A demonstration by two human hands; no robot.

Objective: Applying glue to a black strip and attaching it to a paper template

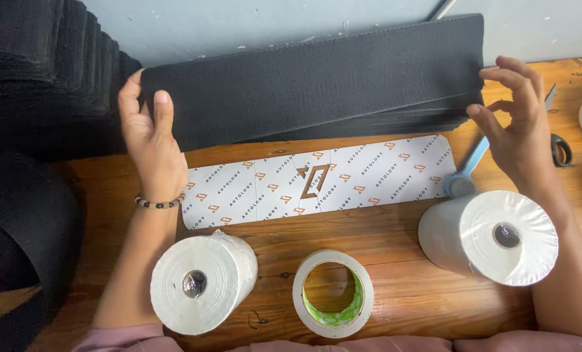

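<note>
Head view: both hands lift a long black foam strip (317, 78) by its ends, held level above the back of the wooden desk (395, 254). Left hand (149, 140) grips the strip's left end, thumb on the front face, fingers behind; beaded bracelet (159, 203) on the wrist. Right hand (515, 124) pinches the right end with fingertips, fingers curled and partly spread. Under the lifted strip, a stack of more black strips (395, 124), edges showing at the right end. Just in front of it, flat on the desk, a long white printed card (317, 182) with rounded corners and a brown pattern. Nearer edge: white paper roll (203, 280) at left, tape roll (333, 293) with green inner lining in the middle, bigger white paper roll (489, 238) at right, partly beneath the right forearm. Light blue handled tool (467, 173) beside the card's right end. Scissors (558, 146) behind the right hand, mostly hidden. Pile of black material (37, 72) at far left.
</note>
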